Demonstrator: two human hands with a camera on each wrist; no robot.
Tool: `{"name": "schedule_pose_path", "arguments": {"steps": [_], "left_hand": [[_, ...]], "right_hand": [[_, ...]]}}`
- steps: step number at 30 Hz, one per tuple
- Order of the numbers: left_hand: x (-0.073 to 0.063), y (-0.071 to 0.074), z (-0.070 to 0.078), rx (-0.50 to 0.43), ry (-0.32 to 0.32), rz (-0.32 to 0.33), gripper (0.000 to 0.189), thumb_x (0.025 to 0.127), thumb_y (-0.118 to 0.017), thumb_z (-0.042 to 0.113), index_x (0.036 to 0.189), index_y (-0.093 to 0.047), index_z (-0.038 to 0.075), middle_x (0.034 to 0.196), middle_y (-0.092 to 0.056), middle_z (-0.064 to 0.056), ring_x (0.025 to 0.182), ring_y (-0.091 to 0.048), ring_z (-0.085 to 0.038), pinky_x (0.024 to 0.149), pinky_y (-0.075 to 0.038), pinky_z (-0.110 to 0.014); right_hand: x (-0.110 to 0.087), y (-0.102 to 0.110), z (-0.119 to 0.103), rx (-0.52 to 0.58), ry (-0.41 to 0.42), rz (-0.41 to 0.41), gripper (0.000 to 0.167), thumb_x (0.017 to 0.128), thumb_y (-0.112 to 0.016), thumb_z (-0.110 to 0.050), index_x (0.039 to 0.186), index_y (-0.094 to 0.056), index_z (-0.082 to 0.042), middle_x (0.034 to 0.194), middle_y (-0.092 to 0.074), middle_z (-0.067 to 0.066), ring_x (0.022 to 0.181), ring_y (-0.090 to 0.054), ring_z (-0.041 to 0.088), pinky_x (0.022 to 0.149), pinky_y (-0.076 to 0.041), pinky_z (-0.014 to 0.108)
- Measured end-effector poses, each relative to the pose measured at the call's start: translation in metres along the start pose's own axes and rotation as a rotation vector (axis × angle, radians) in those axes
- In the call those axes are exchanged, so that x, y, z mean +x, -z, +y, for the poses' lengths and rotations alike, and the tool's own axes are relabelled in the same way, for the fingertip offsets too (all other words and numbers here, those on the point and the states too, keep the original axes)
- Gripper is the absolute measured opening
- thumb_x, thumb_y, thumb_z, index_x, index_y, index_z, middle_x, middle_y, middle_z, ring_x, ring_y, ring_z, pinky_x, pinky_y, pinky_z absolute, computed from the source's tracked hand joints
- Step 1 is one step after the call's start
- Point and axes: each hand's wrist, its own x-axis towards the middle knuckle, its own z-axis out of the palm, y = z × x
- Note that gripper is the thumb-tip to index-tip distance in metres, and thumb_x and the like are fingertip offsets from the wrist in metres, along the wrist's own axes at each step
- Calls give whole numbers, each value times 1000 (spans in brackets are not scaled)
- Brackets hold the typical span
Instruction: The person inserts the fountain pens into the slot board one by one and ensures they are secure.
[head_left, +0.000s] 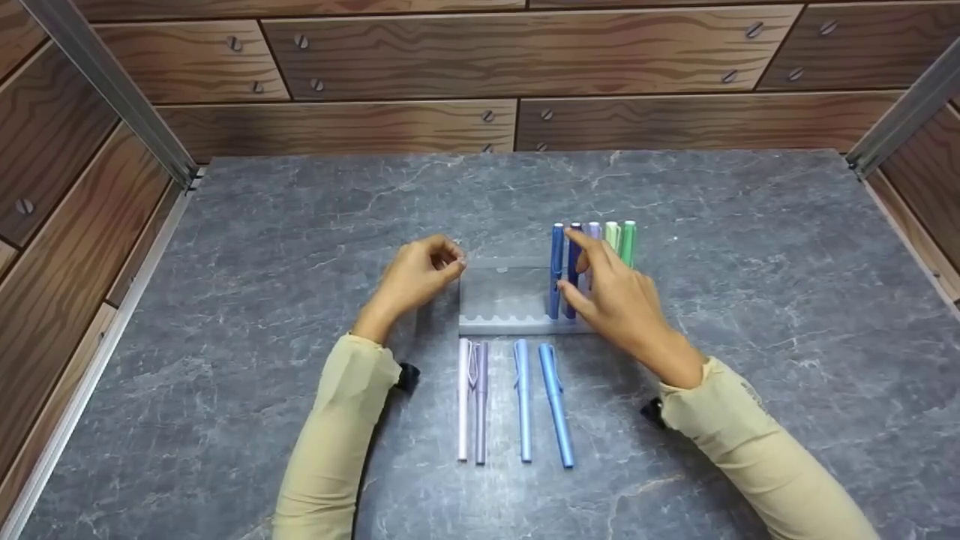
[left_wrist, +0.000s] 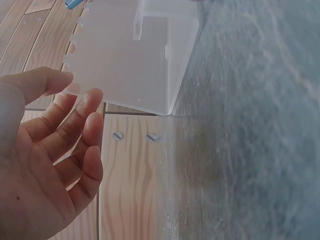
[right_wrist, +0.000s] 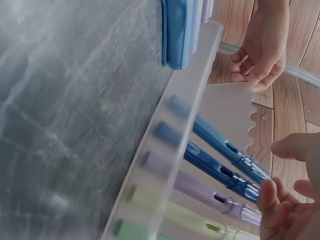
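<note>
Plastic rack, pinched by left hand, bears five pens, four pens nearby, right hand unclenched.

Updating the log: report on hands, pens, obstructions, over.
Left hand pinching rack corner; right hand by racked pens, gripping none. Five racked, four loose pens on table. Nothing evidently in the way.

In the head view, a hand could pass over the table at far left, far right or upper middle, while the holder, five standing pens and right hand block the centre, the left hand closes off the holder's left edge, and four lying pens obstruct the lower middle.
</note>
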Motion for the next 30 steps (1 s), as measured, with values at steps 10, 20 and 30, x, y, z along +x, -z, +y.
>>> {"name": "schedule_pose_path", "arguments": {"steps": [10, 20, 30], "left_hand": [[-2, -2, -3, 1, -6, 1, 13, 88, -66, 18, 95, -68, 8, 89, -69, -6, 77, -57, -15, 71, -46, -26], [-3, 0, -2, -11, 8, -18, 13, 88, -65, 18, 97, -68, 9, 90, -69, -6, 78, -58, -15, 71, -46, -25], [-1, 0, 0, -16, -17, 6, 12, 87, -65, 17, 95, -68, 8, 86, -68, -6, 74, -56, -13, 68, -45, -23]], "right_hand": [[-27, 9, 1, 192, -95, -431, 65, 82, -74, -18, 139, -44, -9, 103, -62, 7, 66, -50, 7, 53, -44, 20], [-45, 5, 6, 305, -67, -791, 72, 78, -77, -24, 139, -43, -9, 106, -59, 8, 70, -49, 6, 62, -45, 21], [-44, 0, 0, 182, -43, -845, 74, 75, -76, -22, 139, -41, -13, 105, -58, 5, 87, -57, 17, 70, -49, 31]]}}
